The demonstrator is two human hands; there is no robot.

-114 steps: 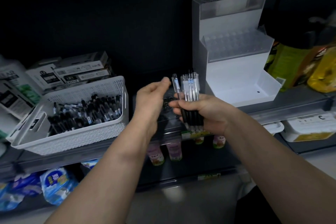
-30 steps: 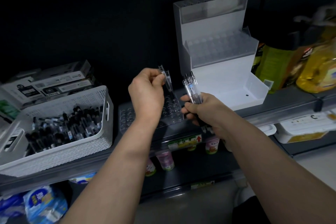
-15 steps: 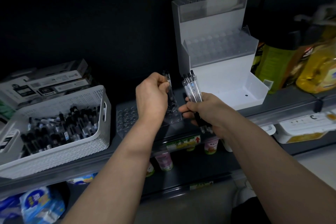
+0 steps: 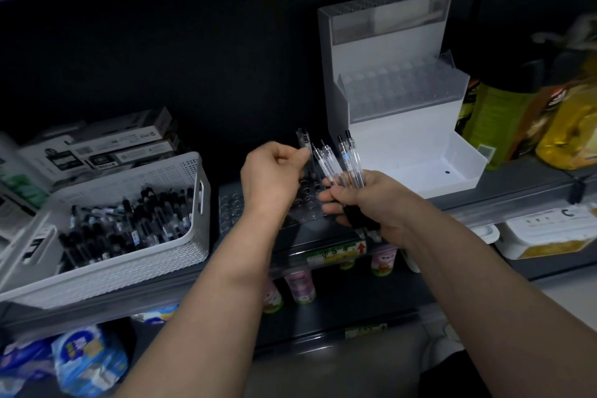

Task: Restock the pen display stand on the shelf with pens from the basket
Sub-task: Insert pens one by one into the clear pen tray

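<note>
- So far, little shows as stocked: the white tiered plastic pen display stand point(image 4: 403, 139) sits on the dark grey shelf point(image 4: 504, 194), and neither its frosted holed tier point(image 4: 397, 87) nor its lower tray shows any pens.
- The left hand point(image 4: 274, 178) pinches one clear-barrelled pen with a black tip point(image 4: 303, 142) between thumb and forefinger. It holds the pen upright over a clear flat plastic rack of round holes point(image 4: 231, 207), which lies on the shelf between basket and stand. The hand hides whether the tip sits in a hole.
- The right hand point(image 4: 365, 203), just beside the left, curls its fingers round a bundle of clear pens point(image 4: 342, 158) that fans upward.
- The white perforated plastic basket point(image 4: 193, 168) on the left holds a heap of dark-capped pens point(image 4: 129, 220), so most of the restocking looks left to do.
- Open air lies between the hands and the stand's tier, up and to the right.
- Yellow and green bottles point(image 4: 504, 119) crowd the stand's right side, and the basket's handled wall stands close to the flat rack's left end.
- The rack's front lies near the shelf lip, so a nudge could tip it forward.
</note>
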